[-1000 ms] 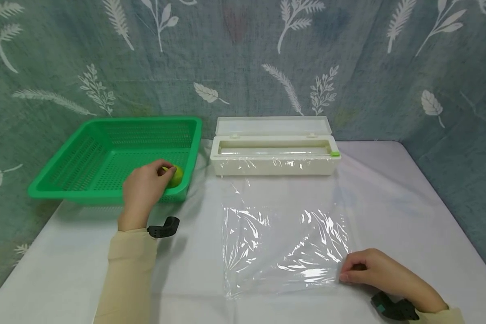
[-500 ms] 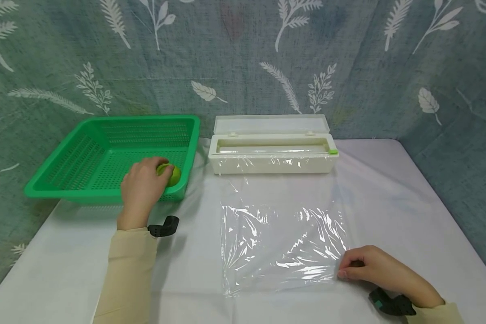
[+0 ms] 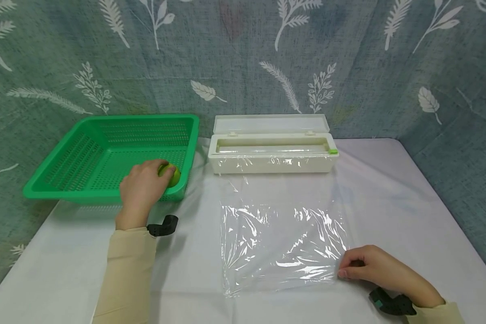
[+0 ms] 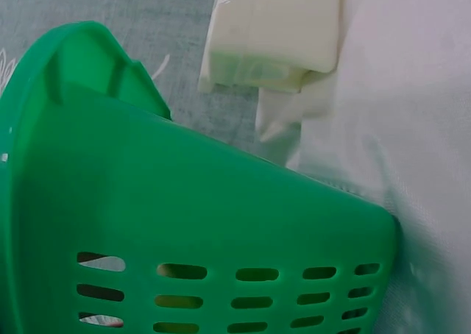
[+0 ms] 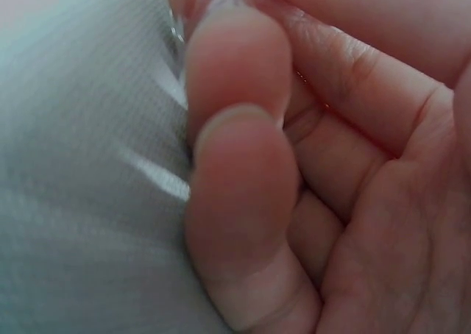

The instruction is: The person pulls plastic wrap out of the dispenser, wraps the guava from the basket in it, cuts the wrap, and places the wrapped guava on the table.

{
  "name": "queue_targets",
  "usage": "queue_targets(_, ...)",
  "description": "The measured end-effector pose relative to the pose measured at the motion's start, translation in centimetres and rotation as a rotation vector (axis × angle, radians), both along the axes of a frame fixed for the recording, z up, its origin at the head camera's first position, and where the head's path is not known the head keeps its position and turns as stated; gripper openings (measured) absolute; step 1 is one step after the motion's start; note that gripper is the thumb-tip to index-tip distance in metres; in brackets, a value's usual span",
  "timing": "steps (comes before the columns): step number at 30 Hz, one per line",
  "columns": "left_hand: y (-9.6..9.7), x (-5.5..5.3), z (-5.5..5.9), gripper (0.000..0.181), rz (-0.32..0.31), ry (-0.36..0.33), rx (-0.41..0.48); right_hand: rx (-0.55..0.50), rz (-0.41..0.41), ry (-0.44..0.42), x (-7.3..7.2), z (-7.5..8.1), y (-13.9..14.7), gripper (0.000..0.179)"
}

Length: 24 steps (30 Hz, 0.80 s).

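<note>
Grasping a round yellow-green object (image 3: 175, 176) between curled fingers and thumb, the left hand (image 3: 142, 188) dips inside the near right corner of a green slotted basket (image 3: 92, 195). We see the right hand (image 3: 374, 266), at the opposite side of the white-covered table (image 3: 397, 198), pinching the lower right corner of a sheet of clear film (image 3: 273, 252); from the right wrist we make out a wisp of it at the fingertips. The film lies creased and glinting before a cream dispenser box (image 3: 273, 165), running up over its front edge. The box stands beside the basket, its lid (image 3: 269, 124) raised at the back, a bright green tab (image 3: 333, 151) at its right end. We note pale yellow sleeves (image 3: 125, 274) and a black device (image 3: 163, 226) on the left wrist, with a leaf-patterned cloth (image 3: 243, 58) hanging behind.
</note>
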<state>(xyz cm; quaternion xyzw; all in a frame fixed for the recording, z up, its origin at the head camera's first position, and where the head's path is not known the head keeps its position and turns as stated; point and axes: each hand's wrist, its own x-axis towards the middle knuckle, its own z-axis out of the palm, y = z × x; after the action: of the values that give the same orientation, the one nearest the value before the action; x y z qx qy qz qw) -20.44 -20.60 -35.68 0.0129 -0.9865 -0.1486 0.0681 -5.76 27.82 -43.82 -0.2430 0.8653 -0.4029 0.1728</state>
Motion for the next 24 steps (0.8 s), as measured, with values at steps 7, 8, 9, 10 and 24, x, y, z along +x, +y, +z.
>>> queue_targets(7, 0.02, 0.08, 0.07, 0.062, -0.015, -0.015, -0.009, -0.005, -0.007, -0.019, -0.01, 0.14, -0.03, 0.009)
queue_targets(8, -0.02, 0.11, 0.07, 0.063, -0.017, -0.019, -0.008, -0.006, -0.006, -0.026, -0.02, 0.16, -0.05, 0.009)
queue_targets(9, -0.06, 0.13, 0.06, 0.063, -0.019, -0.023, -0.008, -0.005, -0.007, -0.031, -0.02, 0.19, -0.08, 0.009)
queue_targets(10, -0.1, 0.14, 0.04, 0.064, -0.022, -0.025, -0.009, -0.002, -0.008, -0.034, -0.02, 0.22, -0.11, 0.009)
queue_targets(24, -0.05, 0.08, 0.06, 0.065, -0.042, -0.054, -0.046, 0.021, -0.014, -0.027, 0.0, 0.18, -0.07, 0.01)
